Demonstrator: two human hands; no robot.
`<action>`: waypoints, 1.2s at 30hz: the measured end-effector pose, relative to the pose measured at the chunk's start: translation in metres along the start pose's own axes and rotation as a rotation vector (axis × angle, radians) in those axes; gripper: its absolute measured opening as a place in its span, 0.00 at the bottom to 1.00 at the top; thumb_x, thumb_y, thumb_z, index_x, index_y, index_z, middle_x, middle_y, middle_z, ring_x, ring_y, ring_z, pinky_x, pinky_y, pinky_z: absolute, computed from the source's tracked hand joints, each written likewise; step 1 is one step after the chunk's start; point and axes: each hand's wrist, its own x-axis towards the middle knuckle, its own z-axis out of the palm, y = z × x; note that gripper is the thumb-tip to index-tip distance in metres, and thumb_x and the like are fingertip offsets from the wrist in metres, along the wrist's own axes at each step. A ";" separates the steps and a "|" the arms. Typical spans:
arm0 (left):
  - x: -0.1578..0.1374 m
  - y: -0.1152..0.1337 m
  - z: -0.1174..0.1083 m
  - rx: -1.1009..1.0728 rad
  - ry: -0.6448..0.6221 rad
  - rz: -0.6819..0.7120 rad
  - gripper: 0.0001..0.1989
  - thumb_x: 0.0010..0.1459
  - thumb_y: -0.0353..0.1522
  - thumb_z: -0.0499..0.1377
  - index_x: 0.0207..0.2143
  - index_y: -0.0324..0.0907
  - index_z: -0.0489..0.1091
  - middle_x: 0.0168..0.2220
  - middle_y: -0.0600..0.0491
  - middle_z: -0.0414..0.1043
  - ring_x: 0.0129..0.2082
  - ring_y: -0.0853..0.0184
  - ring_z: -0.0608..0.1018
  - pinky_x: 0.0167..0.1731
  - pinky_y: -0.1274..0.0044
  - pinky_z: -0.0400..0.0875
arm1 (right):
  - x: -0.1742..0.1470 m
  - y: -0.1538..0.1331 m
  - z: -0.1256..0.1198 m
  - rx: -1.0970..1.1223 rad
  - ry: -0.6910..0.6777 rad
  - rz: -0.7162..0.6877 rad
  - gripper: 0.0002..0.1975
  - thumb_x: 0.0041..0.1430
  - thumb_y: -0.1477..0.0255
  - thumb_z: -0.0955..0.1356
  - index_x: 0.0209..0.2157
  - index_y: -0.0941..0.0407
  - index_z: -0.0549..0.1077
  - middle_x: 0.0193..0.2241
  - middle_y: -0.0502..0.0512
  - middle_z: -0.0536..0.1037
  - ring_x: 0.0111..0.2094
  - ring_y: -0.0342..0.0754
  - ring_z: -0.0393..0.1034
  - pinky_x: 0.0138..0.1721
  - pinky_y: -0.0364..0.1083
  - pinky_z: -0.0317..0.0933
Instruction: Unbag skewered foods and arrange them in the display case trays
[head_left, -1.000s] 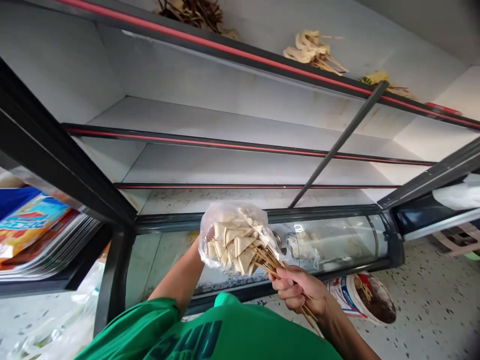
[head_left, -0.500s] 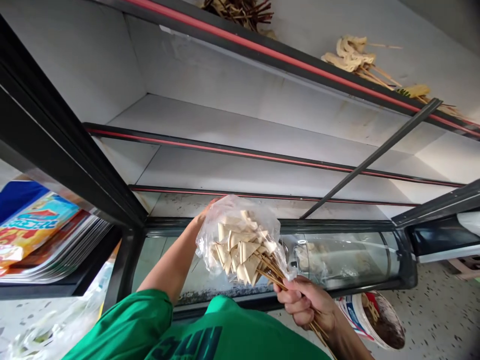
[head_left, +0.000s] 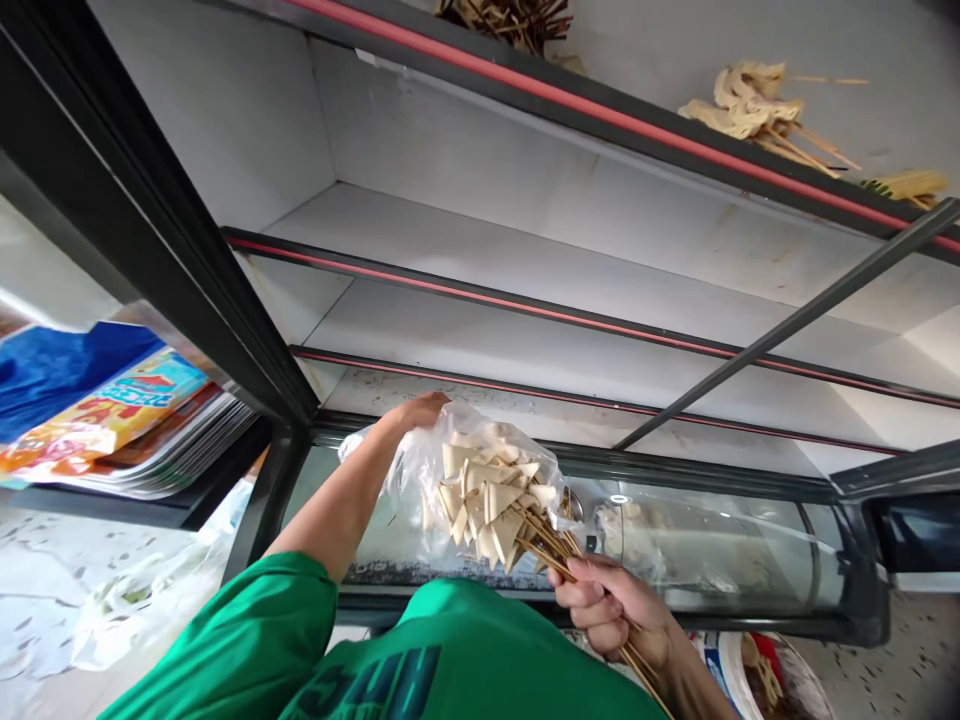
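My right hand (head_left: 611, 608) is closed round the wooden sticks of a bunch of skewers (head_left: 491, 495). Folded, pale triangular pieces that look like tofu skin are threaded on the skewers, which point up and left. A clear plastic bag (head_left: 409, 470) lies loosely round the far and left sides of the pieces. At the bag's upper edge, my left hand (head_left: 426, 410) grips the plastic, its fingertips partly hidden. Both hands are above the front glass (head_left: 720, 540) of a display cabinet.
Shelves with red-striped edges (head_left: 487, 300) rise ahead, crossed by a dark slanted bar (head_left: 787, 325). More skewers (head_left: 757, 105) lie on the top shelf. Stacked trays with a colourful packet (head_left: 142, 410) stand left. A white bucket (head_left: 731, 665) is on the floor at lower right.
My left hand has drawn the plastic bag leftward, so it spreads further from the skewers. My right hand stays in about the same place, still holding the sticks. The view has shifted slightly.
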 end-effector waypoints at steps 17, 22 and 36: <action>-0.171 0.093 0.054 0.289 0.481 -0.006 0.20 0.43 0.50 0.64 0.34 0.45 0.76 0.32 0.51 0.73 0.29 0.64 0.74 0.31 0.75 0.67 | 0.016 -0.042 -0.014 0.003 0.004 -0.076 0.12 0.55 0.73 0.71 0.36 0.64 0.66 0.18 0.38 0.53 0.13 0.27 0.42 0.12 0.31 0.37; -0.152 0.085 0.080 0.219 0.653 0.097 0.13 0.55 0.43 0.59 0.31 0.44 0.75 0.29 0.51 0.72 0.29 0.67 0.74 0.31 0.77 0.67 | 0.022 -0.048 -0.014 0.084 0.001 -0.048 0.12 0.56 0.75 0.70 0.37 0.64 0.65 0.17 0.37 0.54 0.13 0.27 0.45 0.12 0.30 0.39; -0.124 0.033 0.006 -0.266 0.647 -0.183 0.23 0.48 0.50 0.60 0.30 0.38 0.75 0.20 0.56 0.66 0.20 0.72 0.63 0.21 0.79 0.54 | 0.009 -0.036 0.000 -0.049 0.029 0.047 0.14 0.53 0.72 0.72 0.36 0.62 0.65 0.18 0.38 0.52 0.13 0.28 0.39 0.12 0.30 0.36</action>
